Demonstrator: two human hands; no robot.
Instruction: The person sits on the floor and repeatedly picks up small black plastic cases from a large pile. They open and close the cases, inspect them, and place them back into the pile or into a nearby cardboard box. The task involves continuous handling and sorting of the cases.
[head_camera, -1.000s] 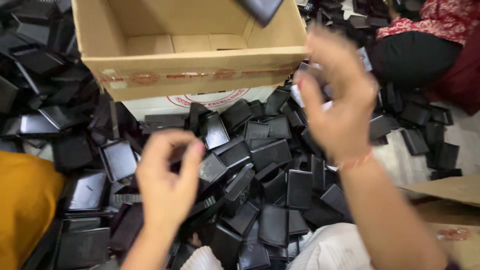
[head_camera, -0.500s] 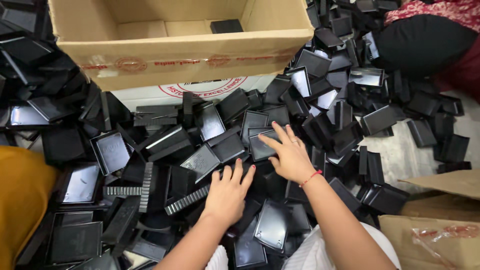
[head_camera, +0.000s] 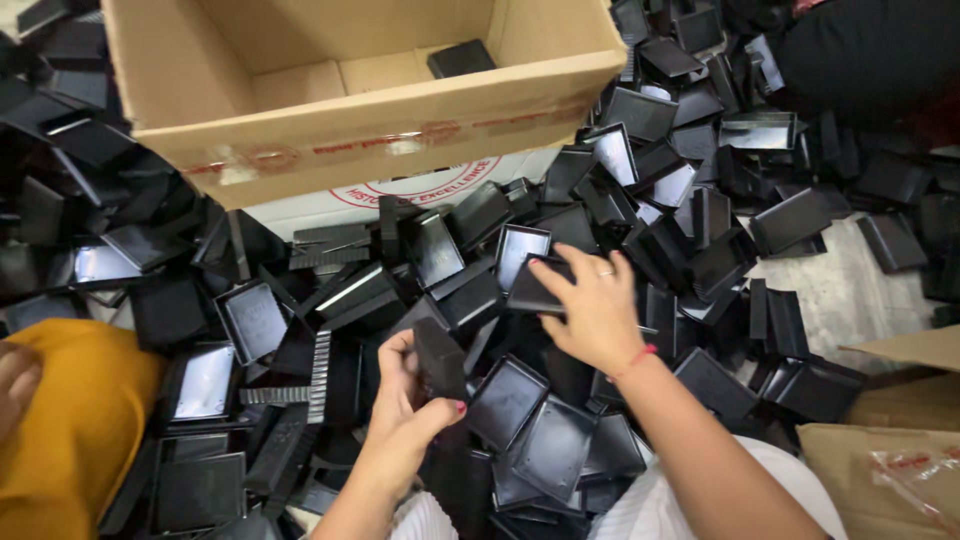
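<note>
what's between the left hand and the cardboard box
In the head view, a heap of black plastic trays lies between the left hand and the cardboard box.

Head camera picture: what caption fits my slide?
Left hand lifts one black tray; right hand grips another.

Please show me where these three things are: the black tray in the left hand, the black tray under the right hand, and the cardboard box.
Black tray in left hand (head_camera: 438, 358), head view: its dark side face.
Black tray under right hand (head_camera: 532, 290), head view: its flat top.
Cardboard box (head_camera: 380, 135), head view: its front wall.
</note>
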